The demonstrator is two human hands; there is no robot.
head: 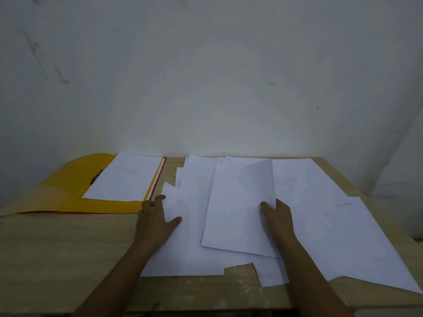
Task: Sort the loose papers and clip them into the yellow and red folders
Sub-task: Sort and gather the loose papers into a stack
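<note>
An open yellow folder (68, 191) lies at the table's left with a white sheet (124, 177) on its right half, a dark clip at the sheet's left edge. A thin red folder (160, 177) edge shows under the yellow folder's right side. Several loose white papers (320, 202) spread over the middle and right of the table. My right hand (275, 216) pinches the right edge of a top sheet (238, 207), which lifts slightly. Beside the pile's left edge, my left hand (155, 218) rests on the loose sheets, thumb on the paper.
The wooden table (57, 259) ends at a pale wall behind. Bare wood shows in front left and along the near edge. Papers overhang toward the table's right edge.
</note>
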